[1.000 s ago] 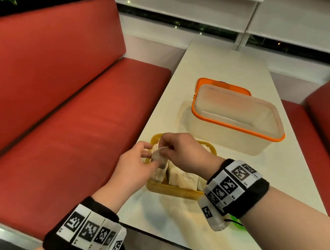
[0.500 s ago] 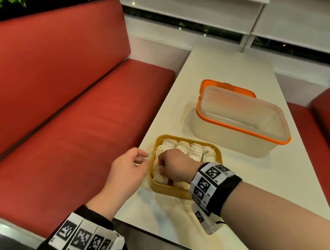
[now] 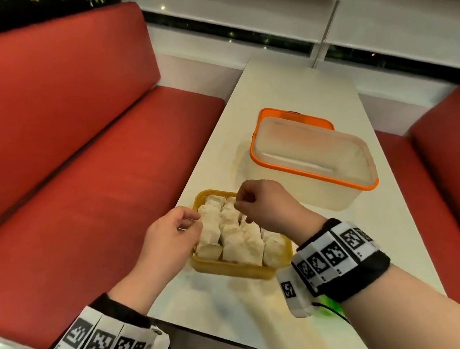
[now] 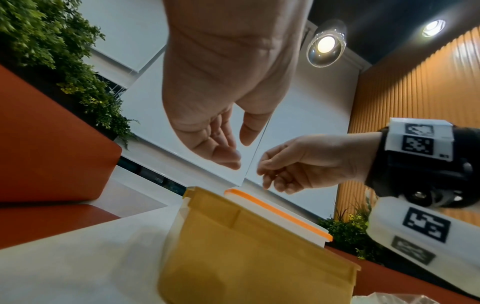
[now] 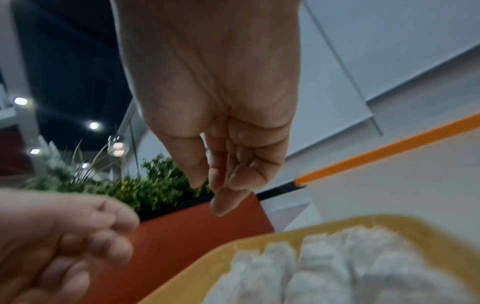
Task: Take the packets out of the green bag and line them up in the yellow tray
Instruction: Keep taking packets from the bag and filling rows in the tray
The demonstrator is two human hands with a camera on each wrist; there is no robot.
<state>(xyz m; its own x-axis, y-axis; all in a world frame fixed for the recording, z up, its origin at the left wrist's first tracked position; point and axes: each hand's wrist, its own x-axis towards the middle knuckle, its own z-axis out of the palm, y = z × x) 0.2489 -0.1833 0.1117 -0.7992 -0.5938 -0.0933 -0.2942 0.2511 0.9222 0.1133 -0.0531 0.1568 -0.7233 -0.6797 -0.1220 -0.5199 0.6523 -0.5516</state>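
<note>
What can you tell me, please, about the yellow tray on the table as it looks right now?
The yellow tray is a shallow rectangular container with rounded corners, plastic by the look of it. It sits flat near the table's near edge, in front of an orange-rimmed clear box. Pale packets fill it in close rows. The left hand is at its left rim, though contact is unclear; the right hand hovers above the packets, holding nothing.

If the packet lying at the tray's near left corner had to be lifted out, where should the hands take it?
Probably by its upper face and sides, pinched from above. That packet lies against the yellow tray wall, with another packet close on its right, so there is little room for a sideways approach. The left hand sits nearest, beside the tray's left edge, holding nothing.
</note>
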